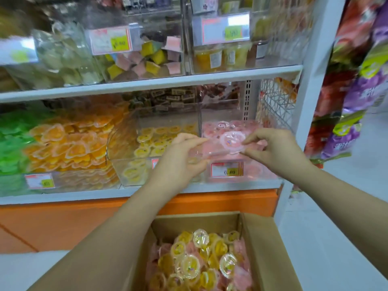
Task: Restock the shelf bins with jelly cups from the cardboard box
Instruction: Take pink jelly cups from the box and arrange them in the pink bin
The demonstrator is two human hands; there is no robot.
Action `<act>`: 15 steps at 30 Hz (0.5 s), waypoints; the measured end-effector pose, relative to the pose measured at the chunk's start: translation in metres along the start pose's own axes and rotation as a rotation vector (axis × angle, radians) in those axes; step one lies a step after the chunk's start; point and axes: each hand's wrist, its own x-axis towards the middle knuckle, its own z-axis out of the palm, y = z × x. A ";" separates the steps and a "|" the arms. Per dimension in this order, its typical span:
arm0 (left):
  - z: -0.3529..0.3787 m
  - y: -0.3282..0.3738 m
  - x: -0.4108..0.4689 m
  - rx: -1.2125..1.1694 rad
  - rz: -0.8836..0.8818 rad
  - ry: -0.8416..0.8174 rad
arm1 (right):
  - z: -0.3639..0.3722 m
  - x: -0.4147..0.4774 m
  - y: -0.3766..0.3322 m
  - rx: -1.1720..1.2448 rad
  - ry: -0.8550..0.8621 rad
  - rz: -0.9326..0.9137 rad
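Observation:
An open cardboard box (264,248) at the bottom holds several yellow and pink jelly cups (190,264). On the lower shelf, a clear bin of pink jelly cups (255,171) stands at the right, beside a bin of yellow cups (147,143). My left hand (180,160) grips the pink bin's clear flip lid (206,151) at its front edge. My right hand (273,148) pinches a pink jelly cup (232,140) over the open top of the pink bin.
Further left on the lower shelf are bins of orange (69,143) and green (12,143) jelly cups. The upper shelf (147,82) carries clear bins of other sweets. A white upright post (310,80) and hanging snack bags (354,91) stand at the right.

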 end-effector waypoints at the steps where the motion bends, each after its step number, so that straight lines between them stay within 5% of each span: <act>1: 0.003 0.004 0.014 0.015 0.021 -0.015 | 0.000 0.013 0.004 -0.013 0.015 0.025; 5: 0.028 0.003 0.081 0.148 0.047 -0.105 | 0.012 0.060 0.041 -0.079 0.043 0.171; 12: 0.071 -0.035 0.175 0.794 0.066 -0.309 | 0.036 0.112 0.099 -0.131 0.011 0.287; 15: 0.082 -0.051 0.194 0.827 0.010 -0.443 | 0.050 0.116 0.110 -0.102 -0.054 0.339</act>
